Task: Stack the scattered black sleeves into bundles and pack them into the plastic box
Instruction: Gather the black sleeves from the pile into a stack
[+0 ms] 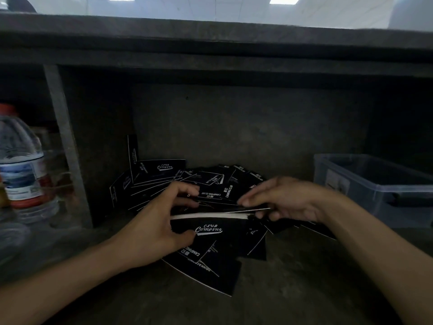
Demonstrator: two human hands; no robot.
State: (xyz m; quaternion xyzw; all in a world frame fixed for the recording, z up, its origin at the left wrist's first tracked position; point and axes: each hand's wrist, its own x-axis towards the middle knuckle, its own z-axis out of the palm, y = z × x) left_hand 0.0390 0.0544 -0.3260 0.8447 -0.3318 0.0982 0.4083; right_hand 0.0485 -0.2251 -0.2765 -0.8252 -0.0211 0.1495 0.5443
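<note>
Left hand [161, 221] grips the bundle of black sleeves [222, 231] by its left end with the thumb on the front face. Right hand [285, 198] pinches the right end, probably squaring the edges before packing. Remaining loose sleeves [164, 174] lie scattered on the bench [293, 277] underneath; plastic box [375, 181] at right is cut off, contents too dim to read.

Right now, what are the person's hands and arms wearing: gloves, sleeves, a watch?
Nothing visible. The left hand and right hand are ungloved; both forearms are uncovered to the frame's edge, with no cuff, watch or band. Dim light could hide a thin ring.
</note>
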